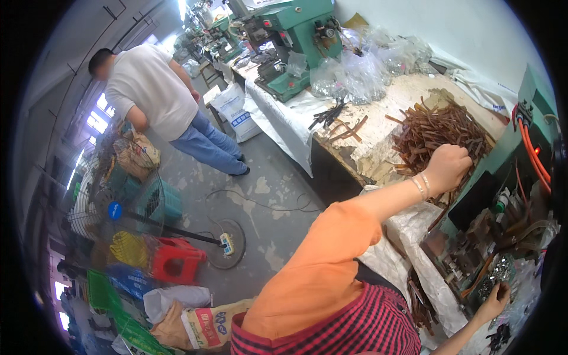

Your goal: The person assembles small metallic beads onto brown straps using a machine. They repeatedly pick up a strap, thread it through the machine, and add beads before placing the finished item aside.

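My left hand (448,169), with bracelets at the wrist, is over the near edge of a heap of thin brown strips (435,133) on the worktable. Its fingers are curled closed, and what they may hold is hidden. Lower right, my right hand (494,303) is beside a pile of small shiny metal parts (502,271) at the green machine (503,154). Thumb and fingertips are pinched together there; anything between them is too small to make out. More brown strips (421,305) lie low beside the white sheeting (405,236).
Clear bags of metal parts (355,74) and another green machine (290,47) stand farther along the table (378,109). Orange hoses (526,142) run down the near machine. A person (157,94) stands in the aisle. A stand fan (115,207), a red stool (176,260) and sacks (207,325) are behind.
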`<state>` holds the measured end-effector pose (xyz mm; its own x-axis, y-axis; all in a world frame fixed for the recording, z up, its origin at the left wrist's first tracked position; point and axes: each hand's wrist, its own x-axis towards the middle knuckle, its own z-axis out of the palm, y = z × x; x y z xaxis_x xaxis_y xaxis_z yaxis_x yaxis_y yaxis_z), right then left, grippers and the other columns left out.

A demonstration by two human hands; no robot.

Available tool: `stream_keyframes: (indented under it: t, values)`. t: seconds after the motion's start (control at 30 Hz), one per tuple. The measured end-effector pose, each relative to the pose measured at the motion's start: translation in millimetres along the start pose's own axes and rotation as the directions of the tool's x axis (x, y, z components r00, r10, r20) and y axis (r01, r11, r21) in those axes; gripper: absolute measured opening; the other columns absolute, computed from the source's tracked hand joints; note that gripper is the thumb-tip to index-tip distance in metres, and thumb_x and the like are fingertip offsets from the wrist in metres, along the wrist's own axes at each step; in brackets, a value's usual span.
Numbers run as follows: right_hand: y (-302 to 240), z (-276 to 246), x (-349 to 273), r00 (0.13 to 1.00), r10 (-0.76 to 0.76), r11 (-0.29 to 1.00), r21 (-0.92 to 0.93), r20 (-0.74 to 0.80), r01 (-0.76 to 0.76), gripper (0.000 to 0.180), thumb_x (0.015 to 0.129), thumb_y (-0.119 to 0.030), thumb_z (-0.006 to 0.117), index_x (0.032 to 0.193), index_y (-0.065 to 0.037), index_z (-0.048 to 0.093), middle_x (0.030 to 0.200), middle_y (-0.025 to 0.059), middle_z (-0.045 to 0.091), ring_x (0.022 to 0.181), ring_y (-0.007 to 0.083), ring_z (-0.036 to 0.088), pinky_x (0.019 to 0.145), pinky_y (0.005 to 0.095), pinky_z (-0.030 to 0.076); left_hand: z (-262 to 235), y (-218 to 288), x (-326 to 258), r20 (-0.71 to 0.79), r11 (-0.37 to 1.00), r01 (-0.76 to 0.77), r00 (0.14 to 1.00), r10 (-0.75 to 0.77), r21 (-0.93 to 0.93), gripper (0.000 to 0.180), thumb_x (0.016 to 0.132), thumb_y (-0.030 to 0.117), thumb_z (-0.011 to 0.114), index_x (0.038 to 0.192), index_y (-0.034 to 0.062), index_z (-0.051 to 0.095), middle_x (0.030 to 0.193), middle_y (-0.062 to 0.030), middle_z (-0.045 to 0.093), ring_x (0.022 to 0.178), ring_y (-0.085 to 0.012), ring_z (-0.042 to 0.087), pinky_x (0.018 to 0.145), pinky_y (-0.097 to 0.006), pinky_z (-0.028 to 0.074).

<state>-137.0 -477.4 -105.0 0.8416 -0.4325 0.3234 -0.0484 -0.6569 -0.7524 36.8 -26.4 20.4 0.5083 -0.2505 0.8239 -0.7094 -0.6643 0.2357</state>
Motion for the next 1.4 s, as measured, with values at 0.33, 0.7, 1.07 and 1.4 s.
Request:
stream_keyframes:
  t: [0.33,0.7,1.07,1.4]
  values:
    - [-35,-11,-18,0.988,-0.047,0.998,-0.048,-0.15,0.04,0.032,0.101,-0.017,0.056,0.125,0.002,0.064,0.124,0.0128,0.067,0.114,0.023,0.062,0.102,0.0331,0.045,83,-59,-7,0.615,0.846,-0.121,0.74,-0.272,0.519,0.015,0.085,0.019,0.063,0.085,0.0164,0.078,0.096,-0.006,0.07,0.095,-0.0231,0.068,0.076,-0.039,0.051]
    - [-186,-1,-55,0.971,-0.091,0.969,0.207,-0.219,0.137,0.02,0.085,-0.002,0.071,0.104,-0.001,0.074,0.102,0.0082,0.073,0.094,0.0165,0.067,0.086,0.0286,0.051,-30,-20,-31,0.114,0.836,0.466,0.884,-0.454,-0.29,0.017,0.095,0.016,0.064,0.104,0.0022,0.065,0.095,-0.0131,0.071,0.077,-0.0212,0.067,0.071,-0.031,0.053]
    - [-231,62,-37,0.976,0.101,0.748,0.661,-0.193,0.053,0.039,0.086,0.0,0.07,0.122,0.003,0.057,0.099,0.0071,0.07,0.093,0.0124,0.066,0.086,0.0269,0.051,-17,58,-58,0.3,0.224,0.618,0.626,-0.719,-0.754,0.014,0.101,0.016,0.059,0.1,0.0021,0.058,0.091,-0.0132,0.071,0.062,-0.0138,0.063,0.051,-0.021,0.046]
    - [-268,43,-35,0.98,0.179,0.506,0.846,0.091,-0.171,0.046,0.09,0.002,0.06,0.134,0.003,0.049,0.105,0.0104,0.069,0.102,0.0143,0.065,0.094,0.029,0.05,-45,124,46,0.092,0.53,0.27,0.937,-0.337,-0.804,0.009,0.092,-0.006,0.063,0.102,-0.0058,0.065,0.093,-0.0154,0.07,0.086,-0.0214,0.068,0.075,-0.028,0.056]
